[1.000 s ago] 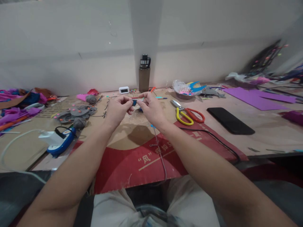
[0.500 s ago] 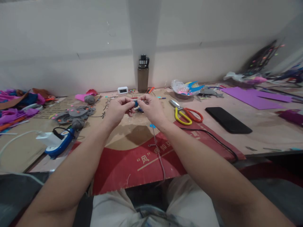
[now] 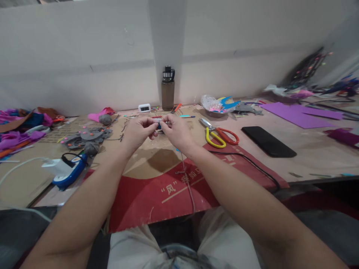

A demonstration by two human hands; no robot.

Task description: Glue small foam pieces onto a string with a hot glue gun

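Note:
My left hand (image 3: 139,131) and my right hand (image 3: 177,131) meet above the middle of the table, fingertips pinched together. Between them sits a small blue piece (image 3: 159,126), mostly hidden by the fingers. A thin grey string (image 3: 188,183) hangs from under my right hand and trails down over the red and brown cardboard sheet (image 3: 157,186) toward my lap.
Yellow and red scissors (image 3: 218,135) and a black phone (image 3: 268,141) lie to the right, with a black cable (image 3: 252,164) in front. A blue glue gun (image 3: 68,170) rests at the left near grey felt pieces (image 3: 86,136). A bottle (image 3: 167,89) stands at the wall.
Both hands have drawn slightly closer together, so the blue piece shows less. The view has shifted a little.

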